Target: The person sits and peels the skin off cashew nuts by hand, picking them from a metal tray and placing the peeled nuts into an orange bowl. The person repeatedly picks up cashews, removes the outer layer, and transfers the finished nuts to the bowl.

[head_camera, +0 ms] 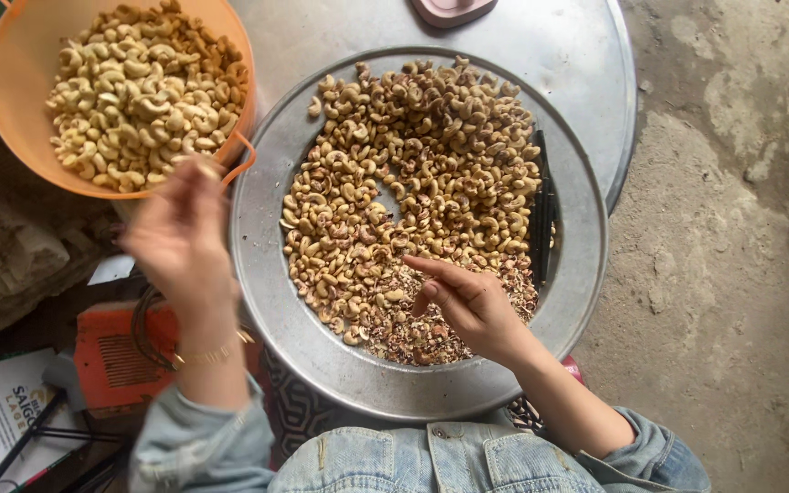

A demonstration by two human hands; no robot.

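On round metal table (577,55), wide metal tray (267,274) overhangs near edge, heaped with unpeeled cashews (413,183); husk scraps (431,333) at near side. Bare concrete floor (732,228) right, open room there. Left side crowded: orange bowl (11,82) of peeled cashews (143,87), its rim over tray edge. Left hand (180,242) raised at bowl rim, blurred, fingers pinching pale cashew (207,169). Right hand (468,297) over tray's near pile, fingers loosely curled, grip contents unclear. Dark tool (541,210) lies by tray's right rim.
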